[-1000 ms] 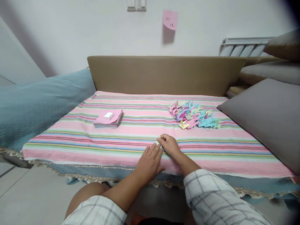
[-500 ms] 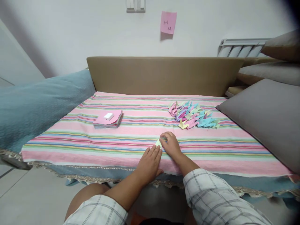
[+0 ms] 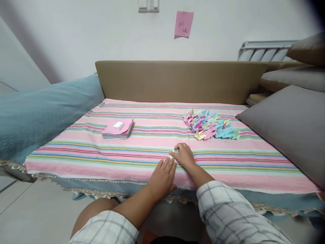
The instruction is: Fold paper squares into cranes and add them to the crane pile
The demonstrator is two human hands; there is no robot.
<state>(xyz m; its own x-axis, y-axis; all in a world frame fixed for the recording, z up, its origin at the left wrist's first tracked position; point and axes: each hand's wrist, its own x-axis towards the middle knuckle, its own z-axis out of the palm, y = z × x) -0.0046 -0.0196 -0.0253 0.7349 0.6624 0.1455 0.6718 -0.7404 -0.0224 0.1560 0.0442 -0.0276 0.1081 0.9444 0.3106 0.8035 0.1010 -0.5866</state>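
Beyond the right hand (image 3: 186, 156) a heap of folded paper birds (image 3: 209, 131) sits finished, while off to the left of the left hand (image 3: 161, 178) a thick stack of paper (image 3: 110, 130) looks unfolded. The small pale green paper (image 3: 173, 158) between them seems partway folded, the left hand flat with fingers extended at its near edge, the right pinching its far side.

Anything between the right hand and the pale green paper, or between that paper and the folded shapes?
Nothing visible between the right hand and the pale green paper; its fingertips are at the paper. Toward the folded shapes, the right hand itself is in the way.
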